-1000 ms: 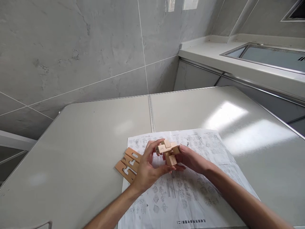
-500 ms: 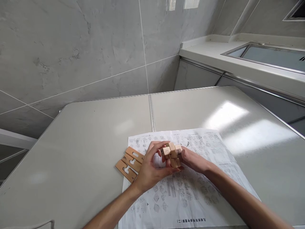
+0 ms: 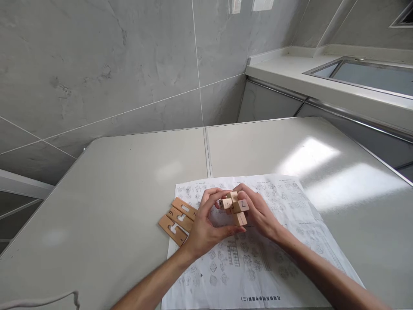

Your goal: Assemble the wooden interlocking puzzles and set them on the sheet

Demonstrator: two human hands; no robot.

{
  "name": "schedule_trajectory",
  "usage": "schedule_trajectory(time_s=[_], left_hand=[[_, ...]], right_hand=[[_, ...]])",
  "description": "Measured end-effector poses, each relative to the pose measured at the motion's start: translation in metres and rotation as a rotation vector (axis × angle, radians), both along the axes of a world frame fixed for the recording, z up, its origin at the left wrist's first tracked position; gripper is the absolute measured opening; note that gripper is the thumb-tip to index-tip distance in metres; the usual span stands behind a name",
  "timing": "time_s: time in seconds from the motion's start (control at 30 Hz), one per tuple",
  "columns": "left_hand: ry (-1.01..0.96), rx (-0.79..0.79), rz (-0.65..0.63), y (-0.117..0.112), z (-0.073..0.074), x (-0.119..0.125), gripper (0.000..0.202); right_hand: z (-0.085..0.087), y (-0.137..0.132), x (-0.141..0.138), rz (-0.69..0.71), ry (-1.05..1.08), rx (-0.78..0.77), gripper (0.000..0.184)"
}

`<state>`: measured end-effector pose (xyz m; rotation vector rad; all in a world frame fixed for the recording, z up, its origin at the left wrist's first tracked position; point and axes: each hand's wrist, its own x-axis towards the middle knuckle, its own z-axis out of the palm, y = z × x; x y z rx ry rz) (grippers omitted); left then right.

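Note:
A wooden burr puzzle (image 3: 235,206) of interlocked pale blocks is held between both hands above the paper sheet. Handwritten numerals mark its block ends, with a 2 facing me on the right. My left hand (image 3: 208,219) is closed round its left side, thumb under the lower block and fingers over the top. On the right, my right hand (image 3: 258,211) grips it with the thumb against the upper right block; its other fingers are partly hidden behind. Left of my left hand lie several flat slotted wooden pieces (image 3: 177,219) with numbers, partly covered by that hand.
A large creased sheet of printed diagrams (image 3: 226,275) lies under my hands on the pale table (image 3: 112,206), which has a seam down its middle. A cord (image 3: 45,301) shows at lower left. A grey tiled wall (image 3: 129,64) and a counter (image 3: 284,73) stand beyond.
My right hand has turned, bringing its thumb onto the upper right block, and the block end marked 2 now shows plainly. My left hand keeps its hold. The view has shifted slightly.

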<state>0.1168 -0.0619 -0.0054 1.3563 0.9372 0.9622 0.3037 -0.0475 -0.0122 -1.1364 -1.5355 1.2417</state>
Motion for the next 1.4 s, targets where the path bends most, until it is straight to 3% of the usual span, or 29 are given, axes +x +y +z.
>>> schedule_trajectory(time_s=[0.1,0.17,0.27,0.43,0.6,0.73,0.9,1.13,1.3,1.4], left_hand=[[0.009,-0.003,-0.004,-0.001,-0.001,-0.001,0.07],[0.022,-0.002,-0.011,-0.001,-0.002,-0.001,0.071],[0.037,0.024,-0.018,0.0,-0.002,-0.002,0.073],[0.064,0.057,-0.019,0.001,0.001,-0.002,0.073],[-0.005,0.061,-0.047,0.003,0.002,-0.002,0.072],[-0.04,-0.013,-0.033,0.004,0.002,-0.001,0.073],[-0.015,-0.088,-0.008,0.002,0.003,0.002,0.075],[0.006,-0.079,0.034,0.001,0.006,0.005,0.051],[0.025,-0.057,0.037,-0.001,0.006,0.005,0.04],[0.047,-0.04,0.032,-0.002,0.005,0.004,0.037]], right_hand=[[-0.002,-0.001,-0.002,-0.105,-0.071,0.111,0.059],[-0.003,-0.001,-0.003,-0.122,-0.089,0.103,0.065],[-0.001,0.0,-0.002,-0.063,-0.025,-0.059,0.073],[0.006,0.001,0.004,0.15,0.141,-0.385,0.077],[0.0,0.002,0.011,0.267,0.242,-0.44,0.08],[-0.001,0.005,0.011,0.267,0.342,-0.491,0.074],[0.007,0.011,0.008,0.072,0.351,-0.467,0.068],[-0.001,0.02,0.026,-0.326,0.577,-0.417,0.056],[-0.009,0.004,0.063,-0.436,0.674,-0.402,0.049],[-0.012,-0.008,0.085,-0.428,0.637,-0.446,0.045]])
